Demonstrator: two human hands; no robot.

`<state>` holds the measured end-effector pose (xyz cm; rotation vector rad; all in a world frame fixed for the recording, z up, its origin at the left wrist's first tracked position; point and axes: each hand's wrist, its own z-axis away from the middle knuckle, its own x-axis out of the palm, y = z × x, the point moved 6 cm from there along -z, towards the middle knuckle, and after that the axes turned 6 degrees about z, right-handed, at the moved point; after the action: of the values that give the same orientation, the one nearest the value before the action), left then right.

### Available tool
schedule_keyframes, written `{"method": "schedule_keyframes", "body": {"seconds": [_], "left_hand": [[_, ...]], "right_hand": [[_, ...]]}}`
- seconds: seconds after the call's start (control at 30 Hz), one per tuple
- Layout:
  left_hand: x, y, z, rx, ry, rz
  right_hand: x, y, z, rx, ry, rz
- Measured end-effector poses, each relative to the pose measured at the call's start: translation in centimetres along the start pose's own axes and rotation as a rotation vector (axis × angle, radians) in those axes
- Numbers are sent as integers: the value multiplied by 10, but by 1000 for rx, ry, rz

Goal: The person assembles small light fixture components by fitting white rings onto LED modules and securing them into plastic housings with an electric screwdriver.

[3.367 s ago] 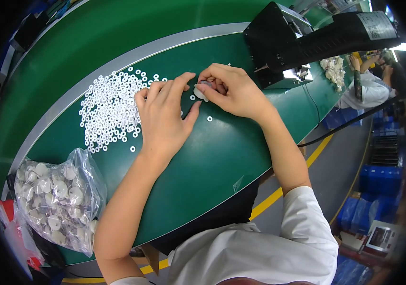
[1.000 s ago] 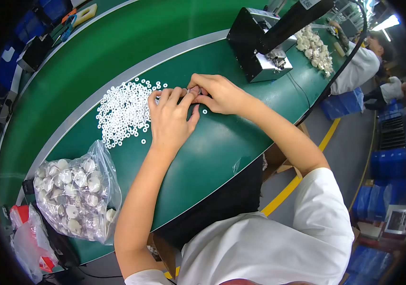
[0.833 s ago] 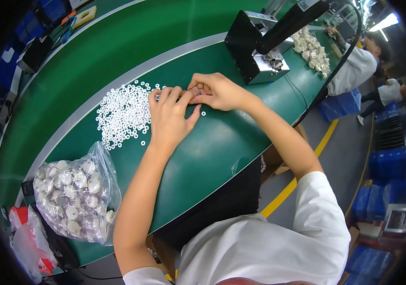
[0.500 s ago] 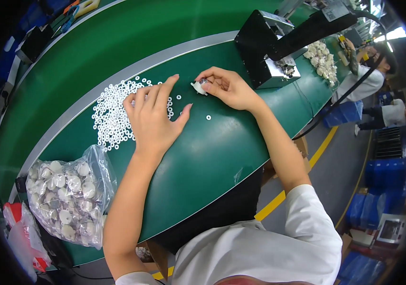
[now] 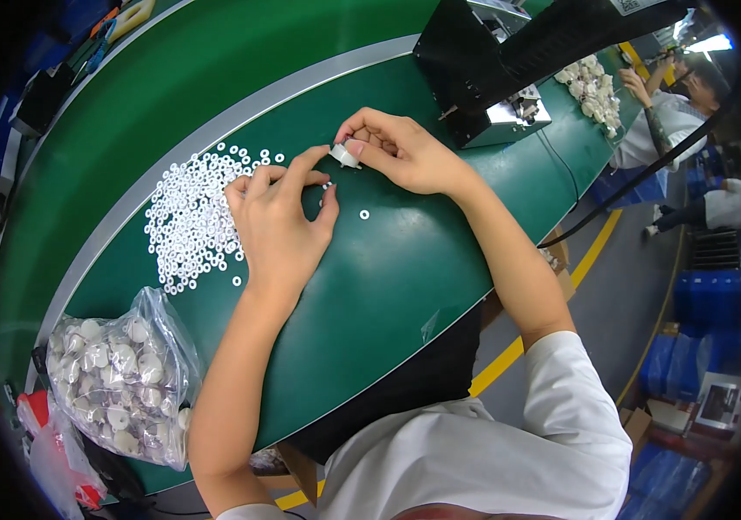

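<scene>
Rings of white colour (image 5: 192, 221) lie in a loose heap on the green desk (image 5: 370, 295), just beside the left hand (image 5: 279, 212). The right hand (image 5: 401, 156) grasps one white part (image 5: 346, 156) between its thumb and fingers, above the desk and to the right of the heap. The left hand is bent, its index fingertip very close to this part; its thumb and another finger come near to a small ring (image 5: 327, 185), but I cannot tell if they pinch it or if it only lies between them. For doing this step well, I would judge it better to keep the right grip firm but light, with the working side of the part turned to the left hand, and to take only one ring by its outer edge, so that its hole stays free. The ring seems small and may slip or roll easily. About containers: a clear plastic bag (image 5: 166, 321) at the left end of the desk holds many round whitish parts (image 5: 119, 368), and its contents show through the film. Near it, another thin plastic bag (image 5: 49, 455) lies around something red (image 5: 36, 406). At the far right stand blue bins (image 5: 708, 299), whose contents I cannot make out.
</scene>
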<state>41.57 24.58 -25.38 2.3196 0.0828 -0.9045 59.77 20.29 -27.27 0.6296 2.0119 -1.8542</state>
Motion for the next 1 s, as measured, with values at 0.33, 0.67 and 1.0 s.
{"method": "schedule_keyframes", "body": {"seconds": [0.33,0.67,1.0], "left_hand": [[1,3,1,-66,-122,48],[3,-3,3,-59,-54,97],[2,1,1,-73,-94,93]], "right_hand": [[0,-1,-1,80,-14,-12],[1,-2,4,16,12,59],[1,-13,6,-127,41,137]]}}
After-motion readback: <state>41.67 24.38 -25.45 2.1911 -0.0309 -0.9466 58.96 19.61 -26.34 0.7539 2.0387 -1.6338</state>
